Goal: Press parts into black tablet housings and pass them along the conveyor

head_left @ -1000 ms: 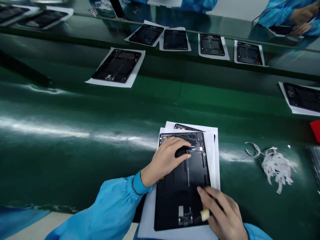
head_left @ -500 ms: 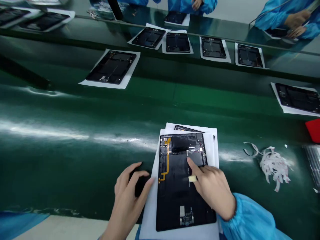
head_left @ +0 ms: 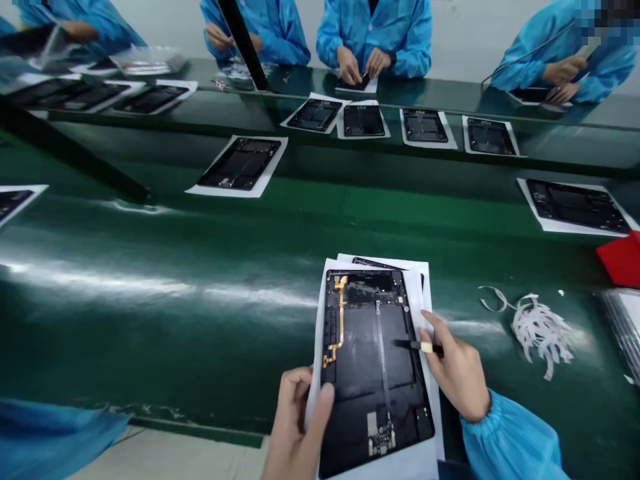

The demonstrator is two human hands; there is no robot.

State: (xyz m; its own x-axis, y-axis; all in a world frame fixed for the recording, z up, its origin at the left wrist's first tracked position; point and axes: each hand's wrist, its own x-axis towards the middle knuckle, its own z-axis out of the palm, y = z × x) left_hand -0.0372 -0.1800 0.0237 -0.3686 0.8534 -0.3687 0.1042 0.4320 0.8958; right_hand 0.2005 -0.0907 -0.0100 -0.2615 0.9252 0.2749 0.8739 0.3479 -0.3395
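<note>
Tablet chassis point(head_left: 376, 363), open back up, lies on a white sheet point(head_left: 430, 460) on the green bench point(head_left: 200, 320), near edge, directly in front of the person. Orange flex cable point(head_left: 340, 320) runs down the chassis's left side; small connector board point(head_left: 381, 437) sits at the chassis's near end. Left hand point(head_left: 295, 433) has its grip on the chassis's near-left corner together with the sheet edge, thumb on top, fingers curled below. Right hand point(head_left: 457, 373) rests at the chassis's right edge; its grip is pinched on a thin dark tool point(head_left: 417, 345) with a pale band, tip lying on the chassis's right half. A second sheet with another chassis point(head_left: 385, 262) pokes out from under the far end of the chassis. Right of the chassis, well apart: pile of white peeled strips point(head_left: 540, 330); beyond that a red object point(head_left: 623, 260) at the frame edge. Beyond the chassis, more open chassis on sheets: one point(head_left: 241, 165) far-left, one point(head_left: 575, 205) far-right, and a row of four point(head_left: 395, 123) on the raised strip further back. Across the bench from the chassis, co-workers in blue smocks point(head_left: 375, 33) have their hands on their own parts.
</note>
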